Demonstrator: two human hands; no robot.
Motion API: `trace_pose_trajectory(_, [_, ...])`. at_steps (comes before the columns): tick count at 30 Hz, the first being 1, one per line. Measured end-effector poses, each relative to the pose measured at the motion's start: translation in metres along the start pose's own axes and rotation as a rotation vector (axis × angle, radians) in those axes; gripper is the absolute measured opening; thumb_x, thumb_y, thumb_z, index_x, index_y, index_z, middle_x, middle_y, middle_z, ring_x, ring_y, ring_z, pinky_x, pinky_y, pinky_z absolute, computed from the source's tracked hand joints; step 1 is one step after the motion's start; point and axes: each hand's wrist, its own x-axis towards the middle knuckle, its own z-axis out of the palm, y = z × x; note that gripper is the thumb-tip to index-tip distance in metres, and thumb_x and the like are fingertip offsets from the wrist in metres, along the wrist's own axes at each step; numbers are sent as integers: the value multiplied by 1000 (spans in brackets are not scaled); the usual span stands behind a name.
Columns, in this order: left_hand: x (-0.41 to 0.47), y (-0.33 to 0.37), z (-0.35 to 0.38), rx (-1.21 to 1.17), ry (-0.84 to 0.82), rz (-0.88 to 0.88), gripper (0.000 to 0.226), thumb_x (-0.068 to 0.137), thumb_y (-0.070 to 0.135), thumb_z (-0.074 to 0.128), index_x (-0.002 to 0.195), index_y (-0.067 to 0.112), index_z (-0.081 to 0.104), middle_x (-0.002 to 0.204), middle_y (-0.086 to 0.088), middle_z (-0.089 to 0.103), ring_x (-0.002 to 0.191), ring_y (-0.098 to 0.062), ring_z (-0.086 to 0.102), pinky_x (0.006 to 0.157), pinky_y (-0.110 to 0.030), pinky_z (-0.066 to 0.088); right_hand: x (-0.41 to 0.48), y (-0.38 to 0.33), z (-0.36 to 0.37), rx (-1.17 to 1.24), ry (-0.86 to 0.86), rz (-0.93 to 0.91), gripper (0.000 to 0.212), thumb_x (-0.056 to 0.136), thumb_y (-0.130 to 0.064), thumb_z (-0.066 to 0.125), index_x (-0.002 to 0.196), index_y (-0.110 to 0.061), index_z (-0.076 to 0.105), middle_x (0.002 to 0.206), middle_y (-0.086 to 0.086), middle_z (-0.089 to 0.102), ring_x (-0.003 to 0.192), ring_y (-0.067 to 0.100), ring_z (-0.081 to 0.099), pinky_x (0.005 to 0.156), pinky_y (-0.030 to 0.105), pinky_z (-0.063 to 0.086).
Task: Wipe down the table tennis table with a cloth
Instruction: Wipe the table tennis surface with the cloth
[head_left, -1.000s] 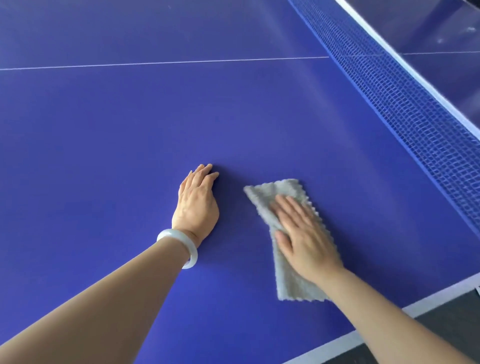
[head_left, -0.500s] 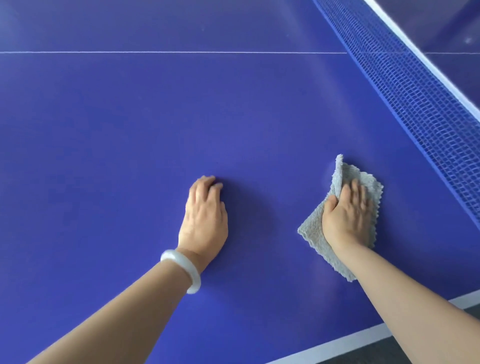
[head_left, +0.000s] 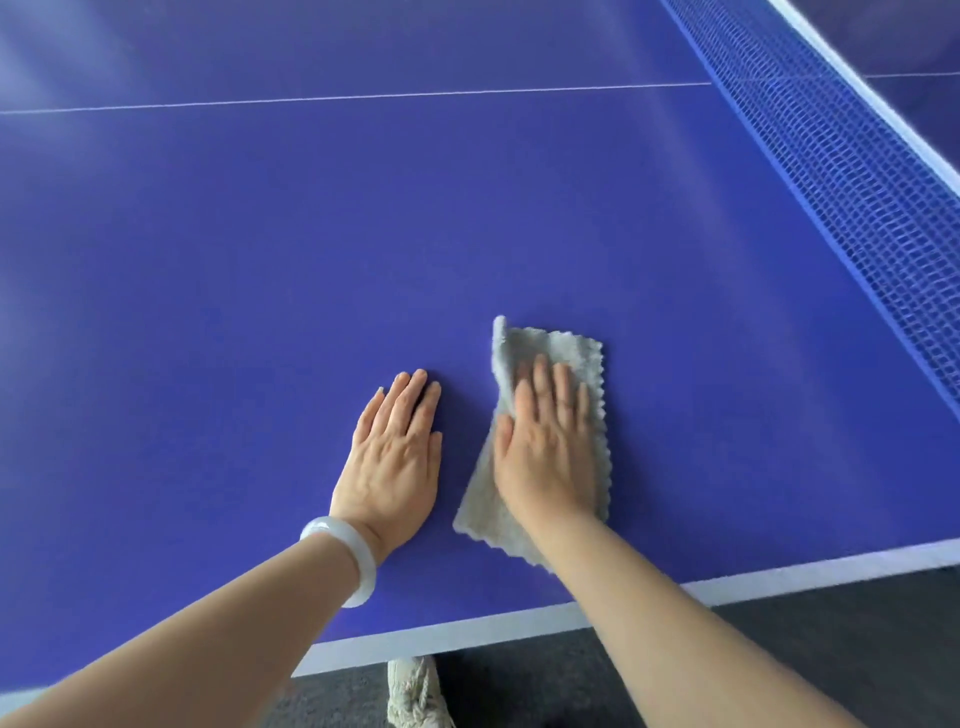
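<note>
Grey cloth (head_left: 566, 345) under the right fingers (head_left: 561, 387) looked soft and nappy with zigzag-cut edges, bench (head_left: 311, 260) beyond the fingers was smooth blue with faint sheen, net (head_left: 857, 197) was woven mesh, bangle (head_left: 366, 566) was glossy and milky

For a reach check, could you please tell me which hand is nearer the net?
Right. The right hand presses the cloth, left of the net; the left hand lies flat farther left.

The blue bench (head_left: 260, 286) carries a grey cloth (head_left: 569, 348) near its white-lined front edge, the flat left hand (head_left: 397, 457) just beside it, and a blue net (head_left: 831, 156) at the right.
</note>
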Motion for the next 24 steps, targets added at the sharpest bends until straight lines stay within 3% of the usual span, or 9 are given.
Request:
trace_pose_trajectory(4, [-2, 1, -2, -54, 39, 27, 53, 98, 16, 31, 150, 5, 35, 156, -10, 35, 147, -27, 27, 122, -41, 14, -46, 2, -3, 49, -105, -506, 56, 100, -36, 34, 150, -11, 41, 159, 7, 35, 150, 24, 25, 121, 48, 22])
trace_pose_trajectory(6, [-2, 0, -1, -31, 43, 19, 52, 99, 20, 32, 148, 4, 38, 155, -12, 35, 146, -28, 28, 122, -42, 16, -38, 57, -14, -5, -95, -529, 56, 101, -36, 32, 151, -12, 40, 161, 5, 30, 151, 21, 21, 123, 44, 18])
trace_pose_trajectory(10, [-1, 2, -2, -6, 50, 5, 52, 101, 22, 31, 149, 5, 37, 156, -11, 33, 147, -28, 25, 122, -42, 15, -8, 162, -33, -77, 0, 115, 58, 103, -37, 28, 153, -7, 33, 162, 11, 26, 152, 26, 18, 123, 46, 16])
trace_pose_trajectory(12, [-2, 2, 0, -9, 58, 1, 48, 103, 17, 36, 149, 5, 37, 156, -11, 33, 147, -28, 25, 122, -42, 14, -6, 154, -32, -61, 9, 372, 57, 104, -34, 28, 152, -3, 32, 162, 15, 25, 152, 31, 16, 122, 50, 14])
trace_pose_trajectory(14, [-2, 3, 0, -12, 66, 1, 48, 102, 15, 41, 149, 5, 37, 157, -10, 33, 148, -28, 24, 122, -41, 14, -21, 106, -23, -30, 26, 445, 58, 104, -33, 24, 152, -2, 28, 162, 18, 23, 151, 35, 14, 122, 52, 12])
trace_pose_trajectory(16, [-1, 5, -2, -16, 73, 9, 46, 102, 14, 42, 147, 3, 39, 156, -11, 34, 147, -28, 25, 123, -40, 13, -50, 42, -10, 27, 35, 245, 57, 103, -32, 26, 150, -1, 33, 160, 20, 28, 151, 36, 17, 121, 52, 14])
trace_pose_trajectory(19, [-3, 1, -4, -30, 53, 19, 44, 103, 13, 42, 145, 1, 41, 157, -12, 31, 148, -27, 23, 123, -39, 12, -101, -26, 5, 45, -32, -303, 59, 100, -35, 34, 150, -4, 37, 159, 17, 31, 150, 32, 21, 121, 52, 19])
trace_pose_trajectory(21, [-3, 1, -4, -35, 36, 32, 45, 103, 19, 38, 144, 0, 41, 158, -12, 30, 149, -26, 22, 123, -39, 12, -104, -5, 1, 63, -77, -504, 60, 101, -38, 33, 154, -9, 31, 162, 10, 27, 152, 25, 16, 124, 46, 14])
trace_pose_trajectory(24, [-3, 2, -3, -55, 65, 12, 45, 102, 21, 37, 141, -1, 46, 156, -12, 34, 147, -27, 27, 122, -39, 15, -85, 81, -14, -29, -95, -512, 56, 105, -39, 28, 156, -15, 28, 165, 4, 19, 154, 18, 8, 125, 43, 10])
